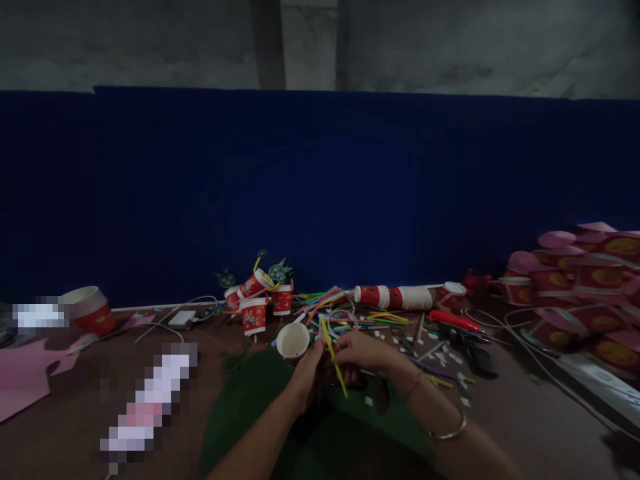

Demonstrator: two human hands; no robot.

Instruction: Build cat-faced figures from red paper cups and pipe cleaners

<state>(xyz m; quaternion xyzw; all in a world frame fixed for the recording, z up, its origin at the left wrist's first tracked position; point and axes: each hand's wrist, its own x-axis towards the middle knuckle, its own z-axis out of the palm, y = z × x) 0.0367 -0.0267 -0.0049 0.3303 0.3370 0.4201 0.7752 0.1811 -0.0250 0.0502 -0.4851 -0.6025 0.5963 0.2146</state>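
A thin yellow straw (336,365) slants between my two hands. The fingers of my right hand (364,352) are closed on it in a pinch. My left hand (309,371) is close beside, its thumb raised and its fingers curled; what they grip is hidden. Just left of that hand a white-lined paper cup (293,341) shows its open mouth, and I cannot tell if the hand touches it. Green cloth (255,393) lies under my forearms.
Loose coloured straws (325,303) and small white squares (440,353) litter the table behind and right. Red paper cups (253,317) stand behind; stacked cups (395,297) lie sideways. A red-handled tool (455,321), cables, pink paper (23,377) and piled red-and-pink pieces (595,287) surround them.
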